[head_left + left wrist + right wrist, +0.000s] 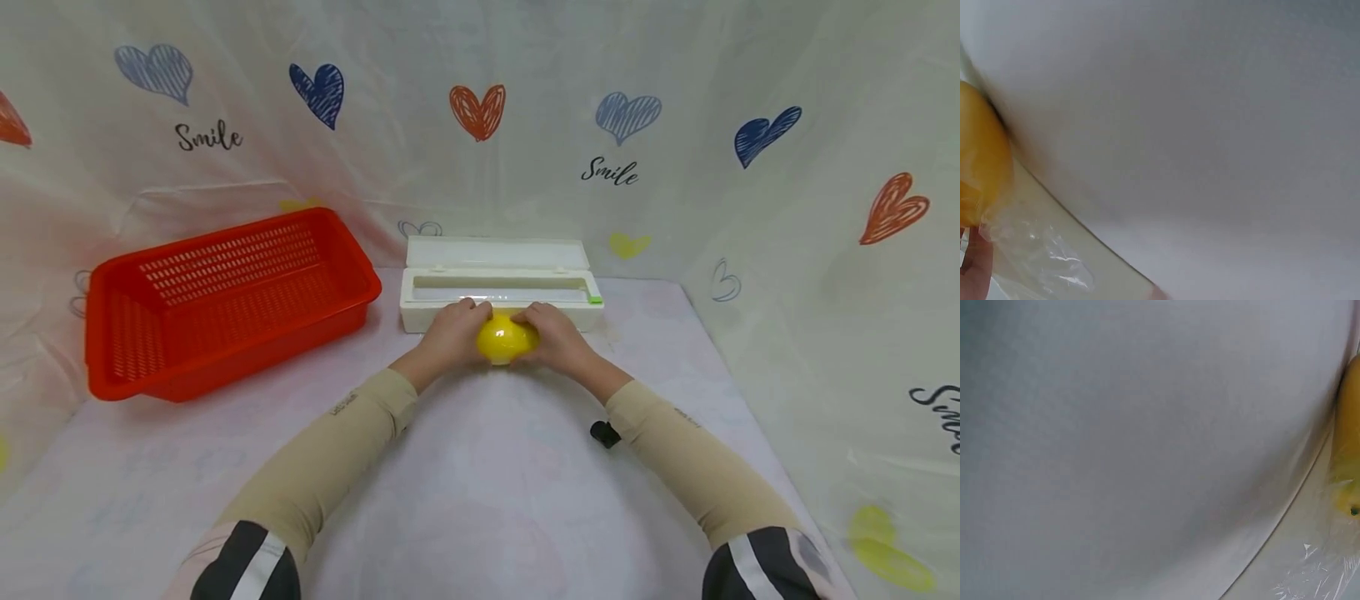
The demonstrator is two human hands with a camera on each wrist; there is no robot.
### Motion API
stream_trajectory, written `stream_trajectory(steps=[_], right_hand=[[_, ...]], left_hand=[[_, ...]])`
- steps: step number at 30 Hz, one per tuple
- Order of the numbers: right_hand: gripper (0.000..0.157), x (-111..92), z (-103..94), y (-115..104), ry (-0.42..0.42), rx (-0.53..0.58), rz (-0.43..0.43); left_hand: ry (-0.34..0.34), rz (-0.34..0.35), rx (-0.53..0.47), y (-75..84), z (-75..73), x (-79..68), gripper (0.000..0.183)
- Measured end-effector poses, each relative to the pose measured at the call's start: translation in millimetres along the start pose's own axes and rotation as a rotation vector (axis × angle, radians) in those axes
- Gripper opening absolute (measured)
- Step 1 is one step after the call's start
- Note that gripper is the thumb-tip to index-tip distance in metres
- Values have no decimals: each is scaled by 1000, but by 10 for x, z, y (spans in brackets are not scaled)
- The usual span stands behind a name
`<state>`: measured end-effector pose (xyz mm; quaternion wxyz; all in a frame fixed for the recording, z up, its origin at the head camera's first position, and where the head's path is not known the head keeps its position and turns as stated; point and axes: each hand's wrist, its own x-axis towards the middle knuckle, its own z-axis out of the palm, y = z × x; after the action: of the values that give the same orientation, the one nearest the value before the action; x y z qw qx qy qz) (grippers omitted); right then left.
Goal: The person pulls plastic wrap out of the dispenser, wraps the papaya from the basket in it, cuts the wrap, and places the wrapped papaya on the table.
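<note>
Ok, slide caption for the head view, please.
Left hand and right hand hold a yellow object near an open white box, red basket at left.

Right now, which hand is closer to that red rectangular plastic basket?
The left. The left hand is to the right of the red rectangular plastic basket, apart from it; the right hand is farther right, beyond the glossy round yellow object.

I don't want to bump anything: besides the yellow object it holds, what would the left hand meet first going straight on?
Probably the white box: its front edge lies ahead of the left hand in the head view, though the gap is hard to judge.
</note>
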<state>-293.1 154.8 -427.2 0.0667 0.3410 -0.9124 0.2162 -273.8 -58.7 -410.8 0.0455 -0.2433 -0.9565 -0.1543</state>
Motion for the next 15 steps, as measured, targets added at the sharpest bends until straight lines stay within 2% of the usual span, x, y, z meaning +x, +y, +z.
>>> stream_trajectory(steps=[7, 15], right_hand=[[66, 44, -72, 64, -49, 21, -18], [65, 97, -136, 113, -123, 88, 49]], left_hand=[[-36, -32, -86, -49, -15, 18, 69], [-93, -25, -85, -70, -18, 48, 73]])
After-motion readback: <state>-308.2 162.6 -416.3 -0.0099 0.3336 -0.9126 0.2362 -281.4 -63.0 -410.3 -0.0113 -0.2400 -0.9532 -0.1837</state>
